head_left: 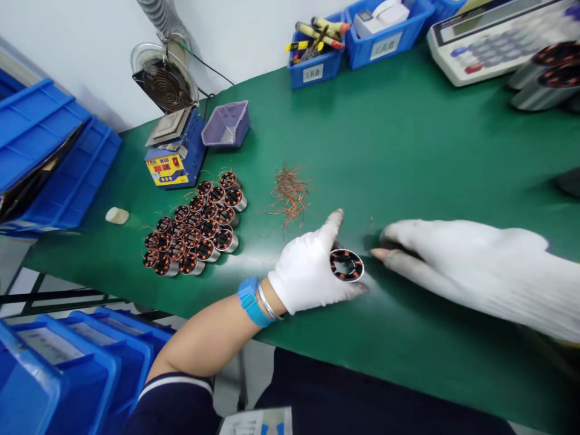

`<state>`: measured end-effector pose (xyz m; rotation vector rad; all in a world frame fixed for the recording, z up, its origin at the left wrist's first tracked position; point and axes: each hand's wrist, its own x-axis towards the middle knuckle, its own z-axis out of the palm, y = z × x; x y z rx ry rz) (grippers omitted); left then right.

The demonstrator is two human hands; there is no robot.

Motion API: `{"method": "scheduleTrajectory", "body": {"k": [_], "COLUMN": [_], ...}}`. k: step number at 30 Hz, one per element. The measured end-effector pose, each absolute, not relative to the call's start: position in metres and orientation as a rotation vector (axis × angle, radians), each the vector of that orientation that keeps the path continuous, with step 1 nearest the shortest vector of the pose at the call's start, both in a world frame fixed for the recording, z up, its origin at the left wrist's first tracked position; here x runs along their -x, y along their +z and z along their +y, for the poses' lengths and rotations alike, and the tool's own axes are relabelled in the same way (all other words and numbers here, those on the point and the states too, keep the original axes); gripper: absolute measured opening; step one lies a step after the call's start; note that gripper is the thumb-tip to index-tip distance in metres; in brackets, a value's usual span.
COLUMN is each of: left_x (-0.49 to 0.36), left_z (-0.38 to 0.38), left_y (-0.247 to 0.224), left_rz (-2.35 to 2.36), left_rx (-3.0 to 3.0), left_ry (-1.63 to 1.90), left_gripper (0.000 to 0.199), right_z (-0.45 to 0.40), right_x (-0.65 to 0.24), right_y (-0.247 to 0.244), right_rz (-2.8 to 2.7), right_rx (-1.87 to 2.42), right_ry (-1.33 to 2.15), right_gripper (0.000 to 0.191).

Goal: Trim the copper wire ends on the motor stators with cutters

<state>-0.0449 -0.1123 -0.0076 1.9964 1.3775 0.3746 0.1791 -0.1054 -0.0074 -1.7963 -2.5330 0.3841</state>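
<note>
My left hand point(312, 266), in a white glove, is wrapped around one metal cylinder point(347, 266) with a black and copper inside, its open end facing up. To the right is my right hand point(421, 254), gloved with a bare fingertip showing; its thumb and fingers are drawn toward each other, and whatever lies between them is too dark to make out. A small gap separates it from the cylinder. Loose copper wire scraps point(291, 194) lie beyond my left hand. Several similar cylinders point(193, 226) with copper wire ends stand grouped at the left.
On the green table point(389, 145) are a blue and yellow device point(174, 163), a purple tray point(226, 125), a blue tool bin point(314, 71), a calculator point(493, 45) and more cylinders point(544, 84). A white cap point(116, 215) lies far left; blue crates point(49, 151) stand beyond.
</note>
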Motion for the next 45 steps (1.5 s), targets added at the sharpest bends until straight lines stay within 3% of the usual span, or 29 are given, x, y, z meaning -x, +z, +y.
{"method": "scheduleTrajectory", "body": {"k": [2,5,9,19,26,31,34,36,37,40,42,45], "left_x": [0.048,0.051,0.05,0.045,0.049,0.051,0.056,0.059,0.06,0.061,0.059,0.053], "left_z": [-0.112,-0.111,-0.112,-0.115,-0.112,-0.109,-0.107,-0.107,-0.108,-0.112,-0.115,-0.118], "left_y": [-0.006,-0.008,-0.015,-0.012,-0.009,-0.007,0.0,0.005,0.006,0.004,-0.001,-0.007], "left_rz": [1.328,1.285,1.361,1.394,1.351,1.329,1.315,1.245,1.207,1.151,1.145,1.15], "left_rx": [-1.942,-1.92,-1.901,-1.833,-1.849,-1.911,-2.034,-2.12,-2.144,-2.19,-2.234,-2.288], "left_ry": [0.394,0.429,0.455,0.471,0.483,0.431,0.392,0.463,0.515,0.597,0.599,0.619], "left_gripper": [0.129,0.124,0.116,0.124,0.124,0.117,0.124,0.125,0.117,0.061,0.032,0.025], "right_z": [-0.099,-0.095,-0.098,-0.093,-0.114,-0.121,-0.122,-0.126,-0.128,-0.131,-0.129,-0.122], "right_x": [-0.178,-0.161,-0.133,-0.128,-0.151,-0.164,-0.174,-0.175,-0.173,-0.164,-0.16,-0.166], "right_y": [-0.007,-0.012,-0.017,-0.004,0.001,-0.001,-0.003,-0.009,-0.013,-0.027,-0.034,-0.035], "right_rz": [-2.488,-2.384,-2.319,-2.235,-2.414,-2.638,-2.535,-2.504,-2.519,-2.638,-2.703,-2.707], "right_rx": [1.734,1.441,1.193,1.317,1.926,1.93,1.741,1.557,1.517,1.562,1.563,1.533], "right_ry": [0.548,0.623,0.562,0.651,0.57,0.407,0.335,0.207,0.132,0.067,0.145,0.206], "right_gripper": [0.058,0.057,0.035,0.032,0.042,0.046,0.048,0.066,0.07,0.044,0.039,0.036]}}
